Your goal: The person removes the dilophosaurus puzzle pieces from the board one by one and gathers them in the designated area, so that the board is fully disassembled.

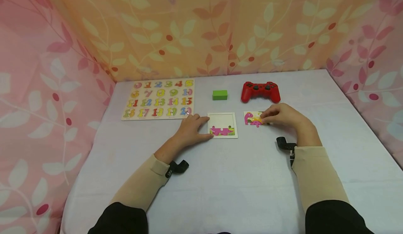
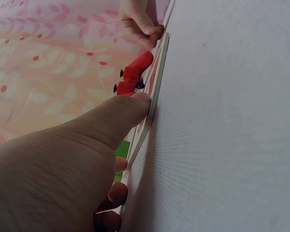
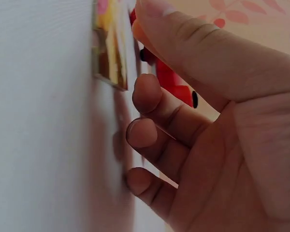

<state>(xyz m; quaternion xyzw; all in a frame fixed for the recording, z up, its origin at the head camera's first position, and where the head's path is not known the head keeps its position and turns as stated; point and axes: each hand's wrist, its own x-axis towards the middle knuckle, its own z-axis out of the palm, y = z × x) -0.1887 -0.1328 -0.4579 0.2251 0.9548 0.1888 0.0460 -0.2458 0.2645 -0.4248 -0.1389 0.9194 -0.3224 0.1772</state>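
On the table lies a white square puzzle tray (image 1: pixel 220 121), with joined pink-and-green pieces along its lower side. My left hand (image 1: pixel 190 129) holds the tray's left side, thumb at the near corner and index finger farther up. The left wrist view shows this thumb (image 2: pixel 130 107) lying along the tray's edge. To the right, a flat cluster of puzzle pieces (image 1: pixel 249 118) shows pink, yellow and green. Over its right part is my right hand (image 1: pixel 284 115), fingers loosely bent. In the right wrist view, its fingertips hover beside the pieces (image 3: pixel 111 48); any contact is hard to see.
A number puzzle board (image 1: pixel 157 99) lies at the back left. A green block (image 1: pixel 220 95) is behind the tray, and a red game controller (image 1: pixel 260 91) sits behind the loose pieces. Patterned curtains (image 1: pixel 220 27) enclose the white-covered table (image 1: pixel 226 185) at the back and sides.
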